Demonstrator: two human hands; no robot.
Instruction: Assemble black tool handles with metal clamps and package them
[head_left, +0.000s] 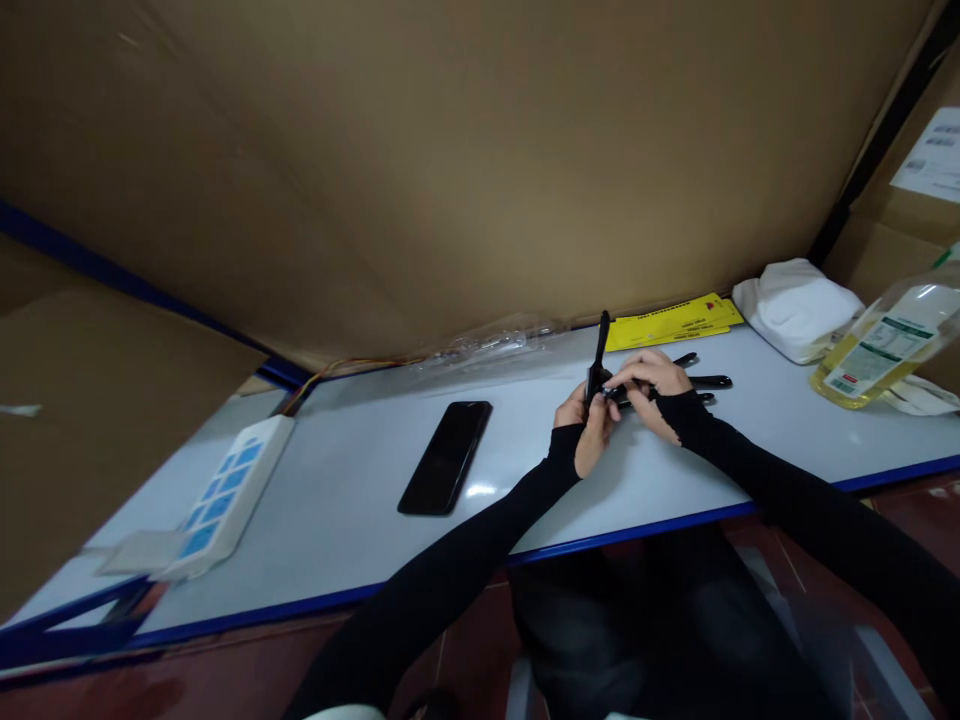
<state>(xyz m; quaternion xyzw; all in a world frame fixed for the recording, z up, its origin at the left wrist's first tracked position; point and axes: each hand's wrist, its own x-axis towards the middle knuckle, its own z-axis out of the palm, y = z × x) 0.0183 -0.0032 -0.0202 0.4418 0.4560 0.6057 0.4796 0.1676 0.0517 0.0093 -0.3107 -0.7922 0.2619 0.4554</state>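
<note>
My left hand [586, 428] is closed around the head of a black long-handled tool [602, 343], whose slim handle points up and away from me. I cannot make out the tool's exact kind. The fingers of my right hand [654, 385] are bent together at the tool's head, by a small shiny spot; whatever they pinch is too small to name. Just beyond and under the right hand, more black handles [711, 382] lie on the table, their other ends hidden by my hands.
On the white table [345, 450] lie a black phone [445, 457], a white power strip [232, 495] with blue patches, clear plastic wrapping [495, 345] and yellow printed cards [667, 325]. A white bundle [796, 308] and a bottle of yellow liquid [881, 345] stand right. Cardboard [480, 170] walls the back.
</note>
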